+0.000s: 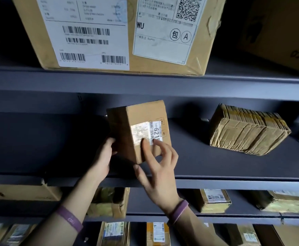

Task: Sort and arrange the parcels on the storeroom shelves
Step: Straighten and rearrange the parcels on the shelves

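– At the front of the middle shelf (234,166): small parcel (139,130) tilted, label (155,133) facing out. Cannot tell whether its lower corner bears on the shelf. Left hand (103,157) grips its left face, thumb curled on, fingers hidden behind. Right hand (160,173) spread; two fingertips (146,142) only touch the label, thumb clear below.
– Risk?
– Judgement: the hold is one-sided. If the left lets go before the base sits flat, the parcel likely tips off the front lip toward the lower parcels (212,199). A fingertip push could skew it.
– Surface, room?
– Dark grey metal, smooth; probably slides easily. Taped bundle (248,132) well apart, right. Large carton (120,32) on the shelf above. Bay's back dim.
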Demonstrator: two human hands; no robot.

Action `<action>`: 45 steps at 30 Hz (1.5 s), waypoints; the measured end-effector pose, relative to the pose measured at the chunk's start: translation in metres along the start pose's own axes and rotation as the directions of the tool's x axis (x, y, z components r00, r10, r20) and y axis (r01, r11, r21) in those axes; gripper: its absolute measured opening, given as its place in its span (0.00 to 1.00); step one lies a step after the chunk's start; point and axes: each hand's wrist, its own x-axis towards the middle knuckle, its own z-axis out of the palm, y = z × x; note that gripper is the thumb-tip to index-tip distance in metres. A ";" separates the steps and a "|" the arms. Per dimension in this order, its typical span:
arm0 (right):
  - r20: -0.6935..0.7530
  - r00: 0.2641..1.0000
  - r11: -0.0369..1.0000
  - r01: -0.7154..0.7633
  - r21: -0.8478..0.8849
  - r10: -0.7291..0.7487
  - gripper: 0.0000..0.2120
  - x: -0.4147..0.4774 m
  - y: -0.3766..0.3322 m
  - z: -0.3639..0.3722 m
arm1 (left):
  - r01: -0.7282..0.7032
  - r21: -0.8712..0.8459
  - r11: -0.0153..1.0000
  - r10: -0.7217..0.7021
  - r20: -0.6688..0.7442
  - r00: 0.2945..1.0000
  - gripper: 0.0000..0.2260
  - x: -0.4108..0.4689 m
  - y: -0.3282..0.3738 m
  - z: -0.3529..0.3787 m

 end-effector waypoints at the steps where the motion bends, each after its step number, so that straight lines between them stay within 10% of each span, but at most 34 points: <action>1: -0.005 1.000 1.000 0.006 -0.006 -0.006 0.30 -0.002 -0.001 0.000 | 0.009 -0.001 1.000 -0.009 -0.019 1.000 0.15 -0.001 -0.001 0.001; 6: -0.008 1.000 1.000 -0.006 -0.001 0.006 0.31 -0.006 0.001 -0.006 | -0.021 -0.005 1.000 0.021 -0.002 1.000 0.09 -0.011 0.005 0.007; 10: 0.011 0.987 0.936 -0.153 0.317 0.157 0.32 -0.005 0.009 -0.014 | -0.202 -0.075 0.976 0.206 0.043 0.978 0.14 -0.027 0.014 0.005; 16: 0.081 0.853 0.514 -0.384 0.767 0.516 0.17 0.020 0.031 -0.020 | -0.407 -0.147 0.902 0.424 0.118 0.898 0.17 -0.070 0.018 0.008; 23: 0.331 0.642 0.044 -0.495 0.868 0.691 0.14 0.042 0.047 -0.015 | -0.717 0.103 0.689 0.651 0.345 0.676 0.18 -0.102 0.006 0.007; 28: 0.326 0.648 0.083 -0.516 0.852 0.688 0.13 0.041 0.043 -0.011 | -0.728 0.140 0.671 0.659 0.337 0.673 0.18 -0.100 0.006 0.003; 36: 0.198 0.817 0.425 -0.469 0.774 0.541 0.21 0.044 0.036 -0.029 | -0.556 -0.018 0.831 0.549 0.194 0.813 0.18 -0.072 0.036 -0.010; 45: 0.173 0.854 0.505 -0.440 0.742 0.491 0.15 0.043 0.044 -0.034 | -0.530 -0.053 0.846 0.528 0.220 0.820 0.14 -0.068 0.034 -0.010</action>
